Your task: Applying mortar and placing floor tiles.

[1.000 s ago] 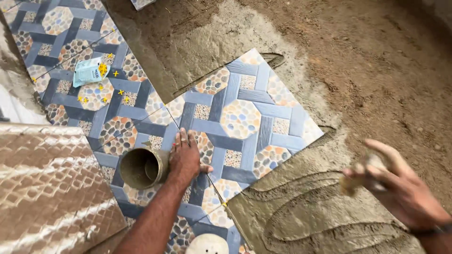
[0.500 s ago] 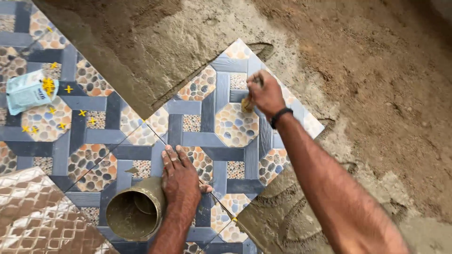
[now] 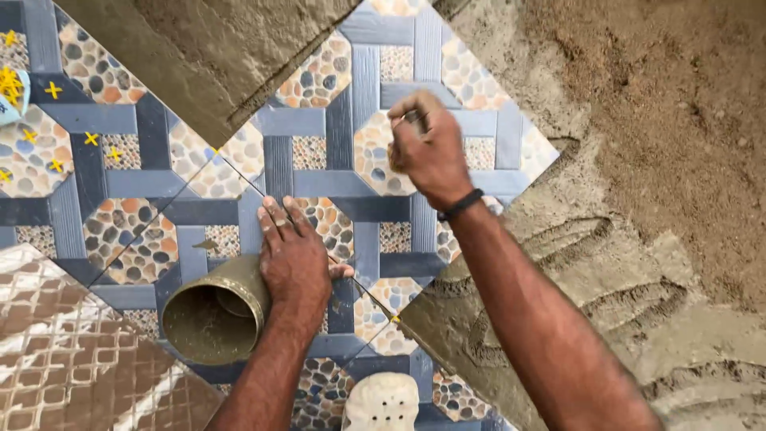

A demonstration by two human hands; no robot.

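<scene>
head view: left hand (image 3: 295,257) flat, fingers spread, pressing patterned tile (image 3: 351,172) w/ nothing gripped, mortar-caked can (image 3: 214,313) just beside wrist, right hand (image 3: 427,148) fisted over tile centre, held object hidden, wet mortar bed (image 3: 558,263) at tile's right

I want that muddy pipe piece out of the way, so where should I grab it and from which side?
Grip the short pipe section around its curved outer wall, coming down from above. It lies on its side on the laid tiles, open mouth toward the camera, and the left hand already rests against its right side, so closing fingers over the top probably suits.
</scene>
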